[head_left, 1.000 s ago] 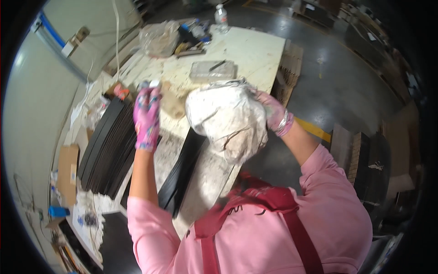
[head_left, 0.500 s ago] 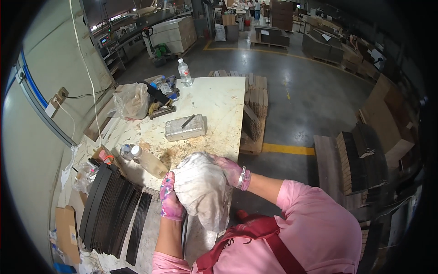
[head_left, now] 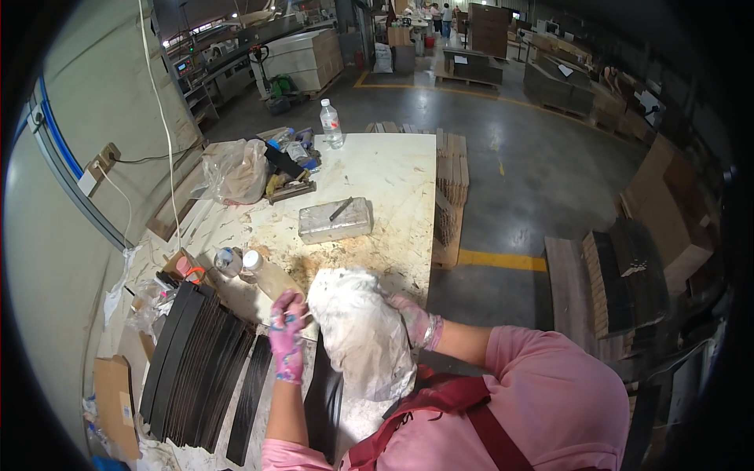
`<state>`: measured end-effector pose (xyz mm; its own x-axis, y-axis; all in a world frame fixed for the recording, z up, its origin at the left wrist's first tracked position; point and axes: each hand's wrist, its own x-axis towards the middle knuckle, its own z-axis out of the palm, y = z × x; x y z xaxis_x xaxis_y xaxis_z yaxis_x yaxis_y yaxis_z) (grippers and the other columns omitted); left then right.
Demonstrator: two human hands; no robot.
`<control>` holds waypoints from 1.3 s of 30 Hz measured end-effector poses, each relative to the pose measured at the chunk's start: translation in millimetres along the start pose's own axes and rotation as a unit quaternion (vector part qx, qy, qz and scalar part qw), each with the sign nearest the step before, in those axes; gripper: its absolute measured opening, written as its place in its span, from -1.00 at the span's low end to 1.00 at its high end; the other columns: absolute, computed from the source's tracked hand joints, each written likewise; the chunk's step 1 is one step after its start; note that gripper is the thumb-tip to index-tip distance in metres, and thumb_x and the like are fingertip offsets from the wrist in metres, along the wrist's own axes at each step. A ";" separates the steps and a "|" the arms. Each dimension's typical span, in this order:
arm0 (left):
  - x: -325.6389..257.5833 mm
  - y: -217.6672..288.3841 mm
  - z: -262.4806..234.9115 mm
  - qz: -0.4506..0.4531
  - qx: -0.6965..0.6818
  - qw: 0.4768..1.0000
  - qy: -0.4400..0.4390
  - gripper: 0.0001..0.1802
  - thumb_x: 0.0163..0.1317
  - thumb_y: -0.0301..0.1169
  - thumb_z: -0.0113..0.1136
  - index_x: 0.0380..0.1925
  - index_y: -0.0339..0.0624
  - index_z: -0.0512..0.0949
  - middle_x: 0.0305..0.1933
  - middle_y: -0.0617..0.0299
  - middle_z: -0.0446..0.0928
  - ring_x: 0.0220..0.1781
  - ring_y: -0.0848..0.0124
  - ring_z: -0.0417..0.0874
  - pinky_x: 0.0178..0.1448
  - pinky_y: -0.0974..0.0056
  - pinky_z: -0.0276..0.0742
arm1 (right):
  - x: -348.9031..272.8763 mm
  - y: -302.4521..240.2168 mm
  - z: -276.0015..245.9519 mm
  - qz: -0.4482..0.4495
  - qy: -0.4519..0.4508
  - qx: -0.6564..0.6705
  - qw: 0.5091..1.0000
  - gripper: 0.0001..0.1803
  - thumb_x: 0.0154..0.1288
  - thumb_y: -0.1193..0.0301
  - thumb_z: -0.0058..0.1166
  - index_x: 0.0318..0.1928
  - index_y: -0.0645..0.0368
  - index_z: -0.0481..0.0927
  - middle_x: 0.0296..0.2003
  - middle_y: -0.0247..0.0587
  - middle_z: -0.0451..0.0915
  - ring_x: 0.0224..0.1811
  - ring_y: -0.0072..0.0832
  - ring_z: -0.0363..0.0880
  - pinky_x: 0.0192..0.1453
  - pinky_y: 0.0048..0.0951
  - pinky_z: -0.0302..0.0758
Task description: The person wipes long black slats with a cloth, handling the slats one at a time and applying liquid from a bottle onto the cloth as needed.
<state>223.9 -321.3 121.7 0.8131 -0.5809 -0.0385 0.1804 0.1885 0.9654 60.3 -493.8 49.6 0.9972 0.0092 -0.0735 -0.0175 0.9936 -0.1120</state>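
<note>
A bundled white cloth (head_left: 365, 337), stained in places, is in front of me at the near side of the table. My right hand (head_left: 414, 320), in a pink patterned glove, grips the cloth's right side; some of its fingers are hidden behind the folds. Beside the cloth's left edge is my left hand (head_left: 287, 341), gloved alike, its fingers curled together; whether they pinch anything is unclear. A single dark strip (head_left: 250, 400) lies left of my left forearm, by a row of stacked dark curved strips (head_left: 184, 365). More dark strips (head_left: 320, 392) show beneath the cloth.
Beyond my hands stand a capped cloudy bottle (head_left: 269, 275) and a grey block (head_left: 334, 223) with a small dark piece on top. A plastic bag (head_left: 236, 173) and a clear water bottle (head_left: 331, 125) sit farther back. Stacked wood pieces (head_left: 451, 177) flank the table's right edge.
My left hand has come off the cloth's left side and its fingers have curled. The cloth has shifted slightly right with my right hand. More dark strips show between them.
</note>
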 end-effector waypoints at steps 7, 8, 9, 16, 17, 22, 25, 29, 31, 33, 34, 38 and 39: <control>15.3 -8.0 -137.5 0.146 0.123 0.980 0.053 -0.88 0.22 -0.47 0.06 -0.40 -0.19 0.59 -0.23 0.22 0.60 -0.28 0.53 0.55 -0.22 0.42 0.46 | 54.3 -74.3 108.1 -0.190 -0.045 -0.222 0.955 -0.56 0.36 0.28 0.02 0.17 0.20 0.44 0.07 -0.05 0.55 0.04 -0.24 0.59 0.16 -0.11 0.53; 23.7 -11.0 -139.6 0.085 0.133 0.985 0.072 -0.88 0.26 -0.44 0.09 -0.30 -0.20 0.59 -0.22 0.26 0.60 -0.27 0.56 0.53 -0.21 0.43 0.44 | 61.1 -85.7 128.9 -0.191 -0.024 -0.259 0.947 -0.52 0.35 0.19 0.06 0.16 0.20 0.45 0.04 -0.07 0.58 0.05 -0.25 0.59 0.18 -0.11 0.52; 26.9 -5.6 -125.8 0.060 0.116 0.990 0.061 -0.78 0.29 -0.39 0.13 -0.10 -0.21 0.54 -0.13 0.28 0.57 -0.20 0.55 0.52 -0.17 0.42 0.44 | 76.5 -100.4 140.0 -0.196 0.029 -0.276 0.941 -0.50 0.35 0.14 0.08 0.15 0.19 0.46 0.00 -0.10 0.60 0.00 -0.27 0.62 0.13 -0.14 0.56; 88.1 -29.5 -102.1 0.131 0.248 0.959 0.034 0.13 0.04 -0.45 0.42 0.47 -0.07 -0.17 0.50 0.04 -0.01 0.46 0.13 0.15 0.37 0.13 0.30 | 173.1 -75.3 208.9 -0.220 0.030 -0.740 0.635 -0.39 0.32 0.09 0.05 0.29 0.10 0.33 0.15 0.00 0.43 0.16 -0.28 0.45 0.24 -0.24 0.44; 101.8 -40.0 -105.0 0.196 0.298 0.934 0.025 0.17 -0.02 -0.45 0.47 0.46 -0.18 -0.17 0.51 0.00 -0.06 0.48 0.11 0.10 0.40 0.13 0.26 | 190.4 -56.4 201.5 -0.199 -0.011 -0.783 0.589 -0.34 0.27 0.08 0.10 0.31 0.06 0.31 0.21 0.03 0.35 0.24 -0.22 0.36 0.30 -0.19 0.36; 157.8 -126.8 -136.0 0.152 0.246 0.957 0.005 -0.21 0.02 -0.36 0.45 0.25 -0.25 0.29 0.18 0.09 0.44 0.14 0.30 0.49 0.20 0.19 0.44 | 218.3 10.1 128.6 -0.257 -0.141 -0.941 0.170 -0.01 -0.08 0.02 0.37 0.39 -0.13 0.21 0.41 0.09 0.04 0.42 0.18 0.04 0.34 0.06 0.28; 185.6 -168.5 -177.2 0.182 0.348 0.919 0.043 -0.36 0.01 -0.41 0.43 0.14 -0.23 0.45 0.03 0.16 0.58 -0.01 0.40 0.59 0.07 0.23 0.53 | 215.1 14.2 139.6 -0.247 -0.141 -0.931 0.227 0.04 -0.18 0.12 0.44 0.38 -0.13 0.23 0.42 0.08 0.00 0.41 0.22 0.01 0.35 0.09 0.25; 168.9 -141.7 -120.9 0.187 0.459 0.868 0.032 -0.44 -0.11 -0.41 0.48 -0.03 -0.26 0.55 -0.13 0.17 0.62 -0.16 0.42 0.62 -0.08 0.26 0.56 | 200.8 -8.2 115.8 -0.261 -0.094 -0.921 0.273 0.03 -0.18 0.20 0.45 0.38 -0.13 0.23 0.42 0.11 0.00 0.46 0.14 -0.07 0.43 0.03 0.14; 149.5 -111.4 -104.6 0.134 0.283 0.948 0.060 -0.47 -0.17 -0.38 0.52 -0.14 -0.28 0.57 -0.23 0.17 0.62 -0.25 0.40 0.63 -0.17 0.29 0.56 | 190.9 -6.2 124.9 -0.268 -0.092 -0.923 0.260 0.00 -0.10 0.16 0.42 0.40 -0.19 0.21 0.44 0.01 -0.01 0.51 0.00 -0.14 0.47 0.02 0.09; 125.1 -70.3 -72.6 0.126 0.298 0.944 0.058 -0.42 -0.19 -0.32 0.54 -0.13 -0.28 0.55 -0.28 0.15 0.61 -0.30 0.33 0.63 -0.20 0.26 0.57 | 176.0 -7.4 126.5 -0.241 -0.028 -0.897 0.370 -0.02 -0.08 0.29 0.42 0.39 -0.16 0.21 0.44 0.01 -0.03 0.50 -0.06 -0.07 0.48 -0.12 0.18; 110.1 -45.7 -56.4 0.135 0.357 0.923 0.051 -0.36 -0.19 -0.28 0.54 -0.07 -0.26 0.51 -0.27 0.13 0.60 -0.30 0.27 0.63 -0.18 0.22 0.58 | 167.6 -13.3 125.2 -0.198 -0.014 -0.861 0.469 -0.07 -0.01 0.44 0.35 0.39 -0.18 0.20 0.46 -0.13 -0.05 0.51 -0.24 -0.07 0.51 -0.16 0.14; 72.2 -7.5 -58.5 0.243 0.596 0.765 -0.022 -0.12 -0.23 -0.31 0.51 0.19 -0.19 0.36 -0.04 0.01 0.47 -0.01 0.10 0.54 0.08 0.10 0.48 | 110.0 -29.2 107.7 -0.226 0.008 -0.609 0.760 -0.11 0.11 0.53 0.25 0.42 0.02 0.10 0.39 -0.14 0.16 0.44 -0.32 0.13 0.51 -0.35 0.13; 58.1 11.5 -56.0 0.241 0.646 0.723 -0.051 -0.07 -0.27 -0.29 0.51 0.23 -0.16 0.35 -0.02 0.00 0.44 0.01 0.07 0.52 0.11 0.07 0.45 | 90.8 -31.7 102.2 -0.193 0.022 -0.527 0.827 -0.13 0.13 0.52 0.24 0.42 0.08 0.09 0.35 -0.12 0.24 0.42 -0.33 0.19 0.50 -0.37 0.14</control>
<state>304.3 -308.5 116.0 0.5521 -0.7625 0.3373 -0.8309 -0.4696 0.2985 158.8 -512.9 147.8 0.9400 -0.3125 0.1368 0.2261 0.2702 -0.9359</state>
